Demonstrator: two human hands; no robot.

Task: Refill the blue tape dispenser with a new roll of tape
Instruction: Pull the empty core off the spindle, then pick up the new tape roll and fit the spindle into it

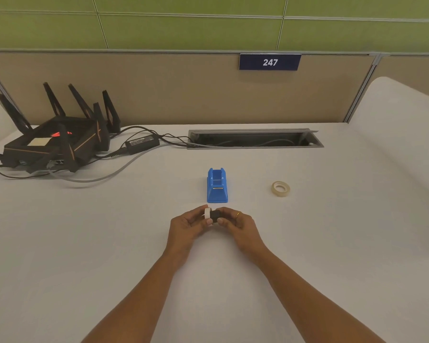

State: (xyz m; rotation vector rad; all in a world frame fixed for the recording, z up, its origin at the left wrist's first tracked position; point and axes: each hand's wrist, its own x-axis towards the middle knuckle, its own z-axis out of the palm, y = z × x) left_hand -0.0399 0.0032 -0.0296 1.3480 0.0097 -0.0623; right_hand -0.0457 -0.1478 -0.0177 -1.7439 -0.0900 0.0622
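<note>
The tape dispenser (217, 186) stands upright on the white desk (109, 243), just beyond both hands. The left hand (187, 227) pinches a white ring (207, 213) between thumb and fingertips; the right hand (238, 226) grips a black spool (215, 215) touching it. Both forearms reach forward, converging. A tape roll (280, 188) lies flat to the dispenser's right, apart.

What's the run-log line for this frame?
phase: pulling empty core off spool | left hand: holds white core | right hand: holds black spool | blue dispenser: empty | new tape roll: on desk, untouched
</note>
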